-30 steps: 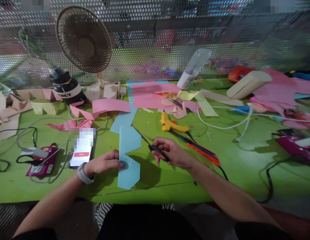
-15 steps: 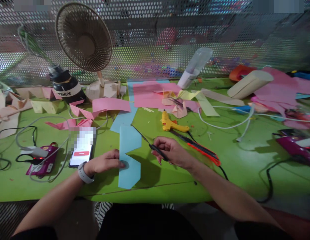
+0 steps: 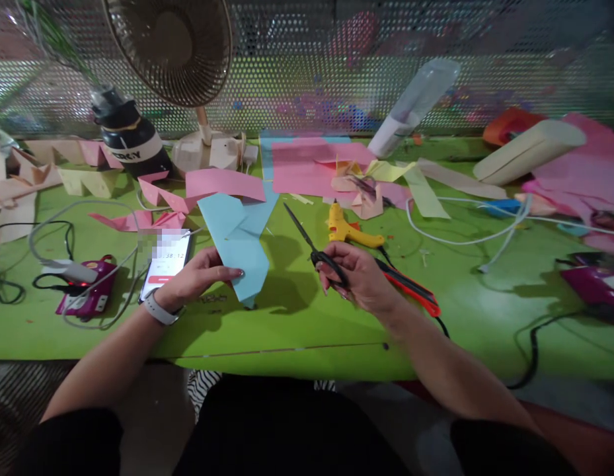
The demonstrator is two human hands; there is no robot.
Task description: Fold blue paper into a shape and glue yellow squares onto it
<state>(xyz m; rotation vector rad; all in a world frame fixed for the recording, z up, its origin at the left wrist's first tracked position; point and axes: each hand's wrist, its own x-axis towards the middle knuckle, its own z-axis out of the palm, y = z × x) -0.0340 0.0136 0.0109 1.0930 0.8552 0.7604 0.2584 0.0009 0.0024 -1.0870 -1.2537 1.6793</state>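
Blue paper cutout (image 3: pixel 244 258) pinched in left hand (image 3: pixel 202 274), thumb on top, other fingers mostly hidden behind it; position: above the table, left of centre. Versus previous frame: top end swung left, sheet now tilted; scissors (image 3: pixel 314 254), gripped in right hand (image 3: pixel 359 271), now apart from it. Fan (image 3: pixel 178 39) cut off at upper edge; phone (image 3: pixel 172 254) screen partly pixelated. Surface: green table (image 3: pixel 297 330), coloured papers (image 3: pixel 225 185) strewn; perforated panel (image 3: pixel 297 73) behind.
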